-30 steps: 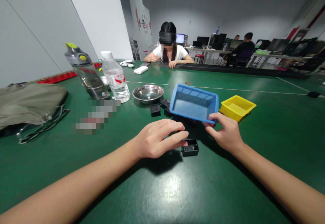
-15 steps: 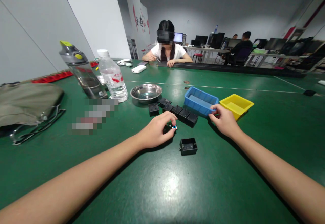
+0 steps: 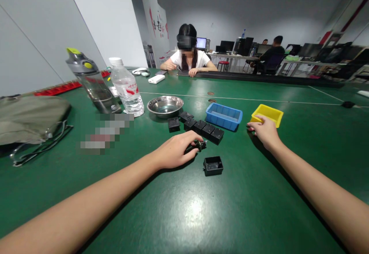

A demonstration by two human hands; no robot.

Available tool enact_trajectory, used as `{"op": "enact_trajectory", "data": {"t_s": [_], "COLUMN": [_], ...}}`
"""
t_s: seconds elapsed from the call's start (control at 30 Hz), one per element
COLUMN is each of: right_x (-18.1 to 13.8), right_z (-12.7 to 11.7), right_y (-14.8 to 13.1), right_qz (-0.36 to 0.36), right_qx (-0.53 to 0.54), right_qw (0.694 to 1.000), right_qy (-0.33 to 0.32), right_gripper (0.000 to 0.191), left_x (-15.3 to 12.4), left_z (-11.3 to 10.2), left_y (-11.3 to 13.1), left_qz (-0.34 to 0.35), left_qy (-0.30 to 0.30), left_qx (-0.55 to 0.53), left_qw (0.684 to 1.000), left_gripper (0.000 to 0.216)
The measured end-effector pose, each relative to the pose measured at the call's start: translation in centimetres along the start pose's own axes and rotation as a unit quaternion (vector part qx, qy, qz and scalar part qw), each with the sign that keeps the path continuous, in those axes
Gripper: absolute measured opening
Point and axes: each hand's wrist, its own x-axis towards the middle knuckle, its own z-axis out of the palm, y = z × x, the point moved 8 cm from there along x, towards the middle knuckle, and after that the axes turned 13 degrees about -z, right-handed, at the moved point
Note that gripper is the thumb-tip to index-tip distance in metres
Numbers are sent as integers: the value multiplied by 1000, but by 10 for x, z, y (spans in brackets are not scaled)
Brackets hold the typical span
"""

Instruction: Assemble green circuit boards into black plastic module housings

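Note:
My left hand point(image 3: 182, 147) is closed around a small black part point(image 3: 203, 145) with a thin pale-green strand and a shiny tip; most of it is hidden by the fingers. Just in front of that hand, an open black rectangular box point(image 3: 213, 166) lies with its hollow side up. Several similar black boxes point(image 3: 208, 130) form a slanting row beyond it. On the right, my right hand point(image 3: 265, 131) has its fingers closed at the near left corner of the yellow bin point(image 3: 272, 112). A blue bin point(image 3: 223, 122) stands apart from both hands.
A metal bowl point(image 3: 165, 112), a clear water bottle point(image 3: 127, 88) and a grey drinking bottle point(image 3: 95, 85) stand at the left. A grey-green bag point(image 3: 31, 119) lies farther left. Across the green table point(image 3: 184, 215), a person in a white shirt point(image 3: 205, 58) sits working.
My right hand has left the blue bin and moved right to the yellow bin. Both bins have turned slightly. In my left hand, the part has turned, showing its black side.

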Motion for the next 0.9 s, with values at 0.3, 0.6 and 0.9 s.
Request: {"op": "enact_trajectory", "data": {"t_s": [0.3, 0.6, 0.9], "right_x": [-4, -52, -123], "right_z": [-13, 16, 45], "right_y": [-17, -104, -163], "right_qz": [-51, -375, -653], "right_qx": [51, -126, -165], "right_qw": [995, 916, 722], "right_qy": [76, -71, -158], "right_gripper": [39, 11, 18], "left_x": [-1, -5, -15], "left_z": [-2, -18, -16], "left_y": [3, 18, 51], "left_qz": [1, 67, 162], "left_qy": [16, 110, 180], "left_qx": [37, 101, 256], "left_qw": [999, 986, 936], "left_gripper": [20, 24, 33]}}
